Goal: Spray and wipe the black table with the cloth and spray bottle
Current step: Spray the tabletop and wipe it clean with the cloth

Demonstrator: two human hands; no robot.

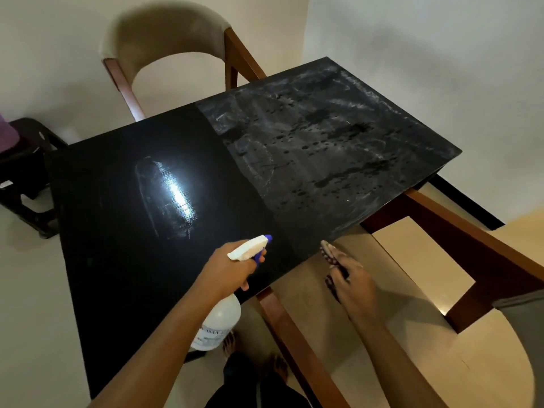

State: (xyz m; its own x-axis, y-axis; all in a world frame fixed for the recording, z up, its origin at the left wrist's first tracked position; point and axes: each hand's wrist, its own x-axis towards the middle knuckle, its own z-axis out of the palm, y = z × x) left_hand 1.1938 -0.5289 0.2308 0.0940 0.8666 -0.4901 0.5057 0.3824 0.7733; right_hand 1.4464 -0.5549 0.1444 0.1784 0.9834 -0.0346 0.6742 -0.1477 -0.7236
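Beside the black table and chairs, hands grip spray bottle and cloth.

The left arm reaches from the near left toward the middle, forearm bare and stretched out. The left hand is curled round the neck of the bottle, holding it tilted with the nozzle pointing far and right. The right arm comes in from the near right. The right hand, back upward, grips the cloth, which sticks out beyond its fingers. Bare feet show below.
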